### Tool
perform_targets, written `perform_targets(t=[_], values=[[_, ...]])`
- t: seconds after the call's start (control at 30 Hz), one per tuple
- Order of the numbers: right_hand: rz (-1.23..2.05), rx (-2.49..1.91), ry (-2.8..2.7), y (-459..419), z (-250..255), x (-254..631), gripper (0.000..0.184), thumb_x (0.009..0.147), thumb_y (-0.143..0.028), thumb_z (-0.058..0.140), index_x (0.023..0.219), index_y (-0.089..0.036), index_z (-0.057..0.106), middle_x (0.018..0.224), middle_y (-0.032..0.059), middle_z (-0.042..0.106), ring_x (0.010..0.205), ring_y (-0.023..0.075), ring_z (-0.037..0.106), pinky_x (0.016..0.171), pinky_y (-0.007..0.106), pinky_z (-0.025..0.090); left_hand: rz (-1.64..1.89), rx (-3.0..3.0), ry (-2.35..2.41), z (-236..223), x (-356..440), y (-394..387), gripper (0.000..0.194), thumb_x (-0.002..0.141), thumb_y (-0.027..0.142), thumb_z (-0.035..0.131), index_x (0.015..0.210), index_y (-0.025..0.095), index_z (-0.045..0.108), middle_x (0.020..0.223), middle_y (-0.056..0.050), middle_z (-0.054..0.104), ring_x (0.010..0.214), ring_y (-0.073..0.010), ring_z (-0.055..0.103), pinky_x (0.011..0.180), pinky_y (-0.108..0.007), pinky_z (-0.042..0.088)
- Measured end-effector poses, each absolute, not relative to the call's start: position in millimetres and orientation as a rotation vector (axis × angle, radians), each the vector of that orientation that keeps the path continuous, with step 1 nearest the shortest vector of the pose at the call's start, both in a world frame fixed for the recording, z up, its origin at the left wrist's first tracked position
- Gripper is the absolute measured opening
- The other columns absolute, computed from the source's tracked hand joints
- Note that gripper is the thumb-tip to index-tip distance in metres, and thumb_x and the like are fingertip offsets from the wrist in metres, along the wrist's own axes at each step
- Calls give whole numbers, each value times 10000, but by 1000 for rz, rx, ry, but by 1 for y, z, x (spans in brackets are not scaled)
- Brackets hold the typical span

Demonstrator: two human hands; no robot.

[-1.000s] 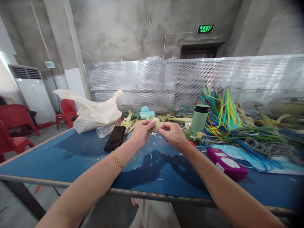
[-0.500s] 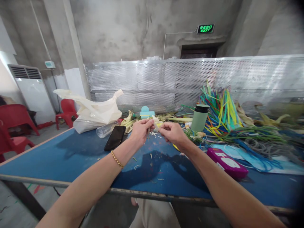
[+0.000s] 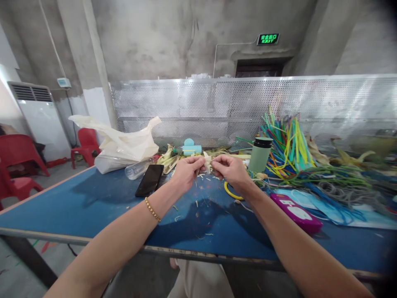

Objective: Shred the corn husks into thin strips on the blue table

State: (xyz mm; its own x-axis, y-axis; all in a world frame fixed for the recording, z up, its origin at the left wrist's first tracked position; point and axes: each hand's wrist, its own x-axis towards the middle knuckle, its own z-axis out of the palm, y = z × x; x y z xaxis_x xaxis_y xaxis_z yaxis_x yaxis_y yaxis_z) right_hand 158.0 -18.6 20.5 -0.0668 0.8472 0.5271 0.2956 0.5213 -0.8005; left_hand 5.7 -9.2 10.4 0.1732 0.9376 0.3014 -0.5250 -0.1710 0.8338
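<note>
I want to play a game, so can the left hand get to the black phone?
Probably yes: the black phone lies uncovered on the blue table, near the left hand, though that hand is busy holding a pale piece.

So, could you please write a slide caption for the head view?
Left hand holding a pale scrap, right hand beside it, above a blue table with a phone.

Phone [image 3: 149, 180] lies left of the cup [image 3: 261, 155].
</note>
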Motion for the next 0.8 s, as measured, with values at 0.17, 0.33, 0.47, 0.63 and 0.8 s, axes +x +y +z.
perform_targets(t=[0.17,0.33,0.47,0.63,0.8], values=[[514,-1035,-1628,-19,22,158,146,697,-310,626,686,-164,622,469,-25,544,413,104,467,420,237,366,1356,1094,488,11,5,-11,128,678,141,782,693,80,671,589,-11,588,539,-78,538,577,-226,407],[442,-1076,-1598,-17,22,159,147,700,-308,620,651,-170,605,469,-23,533,411,111,464,440,255,361,1354,1123,490,10,5,-10,135,684,158,779,693,86,664,601,-11,580,545,-83,532,582,-241,391],[523,-1046,-1644,-15,24,164,179,724,-338,620,682,-163,628,540,2,584,465,128,517,480,264,391,1368,1174,490,9,5,-9,153,678,184,780,677,88,661,602,-8,570,542,-73,500,584,-244,374],[747,-929,-1659,-16,25,168,323,771,-482,623,729,-164,653,682,33,638,583,144,571,520,262,415,1345,1286,508,7,7,-10,194,661,239,781,658,91,656,603,-16,577,540,-71,474,572,-244,344],[823,-880,-1561,-16,22,166,309,638,-438,762,697,-162,639,612,-11,584,541,101,480,524,247,381,1308,1418,552,4,9,-14,234,656,303,778,642,109,648,574,-6,563,539,-77,453,569,-248,327]])
